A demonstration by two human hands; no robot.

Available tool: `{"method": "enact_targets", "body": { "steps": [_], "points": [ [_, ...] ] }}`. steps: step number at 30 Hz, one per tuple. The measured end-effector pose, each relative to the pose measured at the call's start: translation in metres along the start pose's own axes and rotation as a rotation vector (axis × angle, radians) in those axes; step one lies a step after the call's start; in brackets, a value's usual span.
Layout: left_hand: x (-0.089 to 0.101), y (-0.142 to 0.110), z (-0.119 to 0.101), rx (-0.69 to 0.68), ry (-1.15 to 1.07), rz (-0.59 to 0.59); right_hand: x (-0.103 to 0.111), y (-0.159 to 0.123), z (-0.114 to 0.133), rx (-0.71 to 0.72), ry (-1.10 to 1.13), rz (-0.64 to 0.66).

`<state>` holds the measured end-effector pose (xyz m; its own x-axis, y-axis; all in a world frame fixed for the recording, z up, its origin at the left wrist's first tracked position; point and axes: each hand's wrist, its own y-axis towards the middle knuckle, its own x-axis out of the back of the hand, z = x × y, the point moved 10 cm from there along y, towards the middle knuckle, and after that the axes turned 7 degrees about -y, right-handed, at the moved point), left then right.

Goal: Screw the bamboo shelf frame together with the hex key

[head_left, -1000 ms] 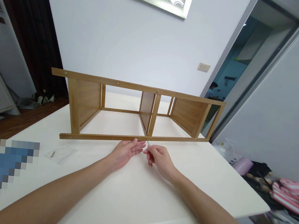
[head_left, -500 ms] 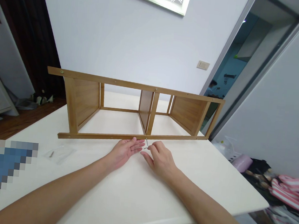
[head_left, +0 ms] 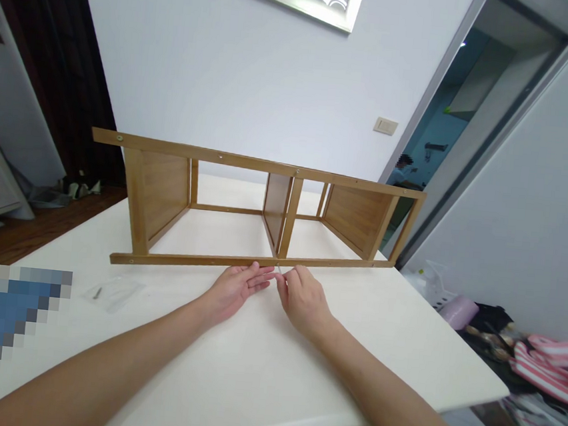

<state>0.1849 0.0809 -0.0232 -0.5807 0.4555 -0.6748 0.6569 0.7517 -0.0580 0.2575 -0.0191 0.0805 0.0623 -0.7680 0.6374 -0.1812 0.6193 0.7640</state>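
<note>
A brown wooden shelf frame (head_left: 291,217) lies on its side on the white table (head_left: 227,382). At the middle of its lower front rail, my right hand (head_left: 305,302) pinches a small metal hex key (head_left: 279,270) between thumb and fingers. The key's tip meets the rail at the bolt spot below the middle shelf; most of the key is hidden by my fingers. My left hand (head_left: 236,292) lies palm up just left of it, fingers stretched out and touching the rail's underside, holding nothing.
A clear plastic bag (head_left: 118,294) with a small metal piece (head_left: 98,293) lies on the table at left. A blurred blue item (head_left: 6,327) is at the left edge. Clothes (head_left: 550,366) are piled beyond the table's right edge. A person (head_left: 402,171) shows through the doorway.
My right thumb and fingers have closed on the hex key, whose short arm showed before. The right hand has shifted slightly; the left hand and frame stay put.
</note>
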Motion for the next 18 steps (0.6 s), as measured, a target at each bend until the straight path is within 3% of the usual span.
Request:
{"method": "enact_targets", "body": {
  "steps": [3,5,8,10,13,18],
  "points": [
    [0.002,0.001,0.0,0.001,-0.01,-0.016,-0.023,-0.007,-0.036,-0.444,0.444,0.15],
    [0.003,0.001,0.0,-0.002,-0.019,-0.032,-0.047,-0.021,-0.043,-0.675,0.798,0.315],
    [0.004,0.0,0.0,-0.001,-0.034,-0.05,-0.061,-0.03,-0.036,-0.776,1.114,0.442],
    [0.003,0.0,0.0,0.003,-0.037,-0.047,-0.054,-0.027,-0.04,-0.712,1.028,0.387],
    [0.002,0.0,-0.001,0.0,-0.036,-0.04,-0.024,-0.016,-0.046,-0.477,0.624,0.192],
    [0.004,0.001,-0.001,-0.009,-0.037,-0.033,0.015,-0.005,-0.015,-0.017,0.063,-0.039]
  ]
}}
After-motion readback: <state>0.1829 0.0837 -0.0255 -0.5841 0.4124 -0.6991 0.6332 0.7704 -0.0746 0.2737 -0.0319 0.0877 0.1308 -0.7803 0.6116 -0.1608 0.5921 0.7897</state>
